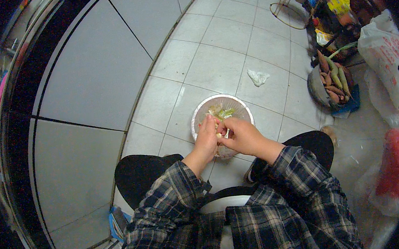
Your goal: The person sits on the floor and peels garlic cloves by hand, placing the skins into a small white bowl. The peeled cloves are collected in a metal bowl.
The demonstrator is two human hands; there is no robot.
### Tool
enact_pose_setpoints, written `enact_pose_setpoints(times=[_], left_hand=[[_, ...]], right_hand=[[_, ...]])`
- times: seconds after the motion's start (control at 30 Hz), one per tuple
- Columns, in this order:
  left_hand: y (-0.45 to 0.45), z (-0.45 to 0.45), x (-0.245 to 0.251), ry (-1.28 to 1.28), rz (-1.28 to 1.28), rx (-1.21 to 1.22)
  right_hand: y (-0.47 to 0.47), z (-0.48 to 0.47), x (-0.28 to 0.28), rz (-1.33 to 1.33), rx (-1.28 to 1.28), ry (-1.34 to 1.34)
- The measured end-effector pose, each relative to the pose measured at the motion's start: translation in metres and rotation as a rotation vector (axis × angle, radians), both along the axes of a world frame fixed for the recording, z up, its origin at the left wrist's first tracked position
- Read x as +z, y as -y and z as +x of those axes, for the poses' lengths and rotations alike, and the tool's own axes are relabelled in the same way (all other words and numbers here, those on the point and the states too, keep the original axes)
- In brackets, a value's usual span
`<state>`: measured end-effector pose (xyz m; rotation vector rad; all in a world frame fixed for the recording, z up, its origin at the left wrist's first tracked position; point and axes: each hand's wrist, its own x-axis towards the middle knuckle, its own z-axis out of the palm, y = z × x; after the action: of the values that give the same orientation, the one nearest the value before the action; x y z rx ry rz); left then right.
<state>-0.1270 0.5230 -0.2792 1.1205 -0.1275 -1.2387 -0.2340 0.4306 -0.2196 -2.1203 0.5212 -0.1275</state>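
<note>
My left hand (206, 136) and my right hand (239, 135) meet over a round bin (250, 115) with a pale rim and a clear plastic liner, which stands on the tiled floor between my knees. Small pale pieces, perhaps garlic cloves, lie at my left palm, and the fingertips of my right hand pinch at a small pale piece (218, 135). What exactly each hand grips is partly hidden by the fingers. Green and whitish vegetable scraps (224, 112) show inside the bin, just beyond my fingertips.
A crumpled white plastic piece (258, 77) lies on the tiles ahead. At the right stand a metal bowl (317, 89) of sweet potatoes and long green vegetables, white plastic bags (383, 53) and a red bag (396, 165). Grey cabinet doors (86, 73) run along the left.
</note>
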Motion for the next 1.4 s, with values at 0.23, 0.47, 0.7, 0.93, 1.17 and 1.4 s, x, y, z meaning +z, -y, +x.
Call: enact_pose_setpoints(times=[0.23,0.47,0.7,0.93,1.17,1.4], left_hand=[[0.005,0.001,-0.004,-0.039,0.011,0.097],[0.004,0.006,0.0,0.06,0.103,0.057],[0.001,0.004,0.001,0.045,0.1,-0.108],[0.002,0.0,0.007,0.195,0.02,-0.242],[0.0,0.003,0.009,0.271,0.103,-0.25],[-0.001,0.0,-0.003,0.485,0.067,-0.29]], right_hand=[[0.002,-0.001,-0.002,0.053,-0.029,0.042],[0.004,-0.003,-0.002,0.032,-0.14,0.027],[0.012,0.0,-0.014,0.087,-0.42,0.043],[0.007,-0.001,-0.005,-0.215,-0.277,-0.043],[0.007,-0.002,-0.002,-0.457,-0.121,-0.177],[0.009,-0.004,-0.016,-0.326,-0.175,-0.16]])
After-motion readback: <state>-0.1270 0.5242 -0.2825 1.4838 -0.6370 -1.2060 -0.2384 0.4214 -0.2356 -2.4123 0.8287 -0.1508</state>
